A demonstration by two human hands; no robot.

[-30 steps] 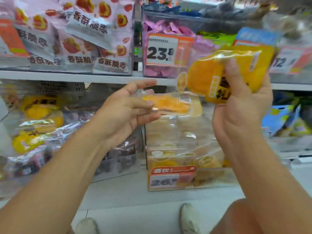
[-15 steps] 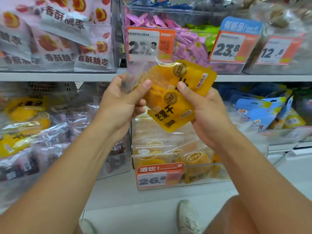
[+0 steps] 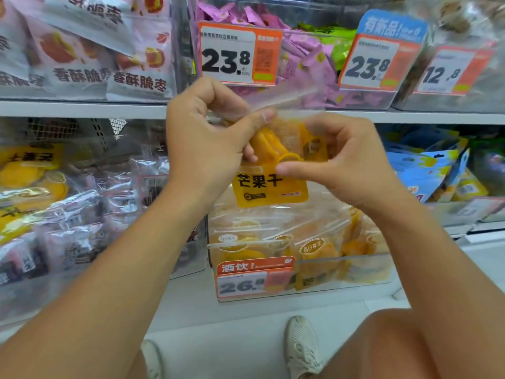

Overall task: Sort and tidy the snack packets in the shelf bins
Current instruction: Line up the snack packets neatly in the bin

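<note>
Sorting in progress, judged from the layout: the clear lower bin (image 3: 355, 272) holds upright orange packets, but the neighbouring bin (image 3: 68, 214) at left remains a loose jumble of yellow and dark packs. Left hand (image 3: 207, 143) and right hand (image 3: 347, 162) both pinch the mango packets (image 3: 270, 184), held together in the air in front of the shelf edge above the clear bin. How many packets are held is hidden by the fingers; the top seal is blurred
</note>
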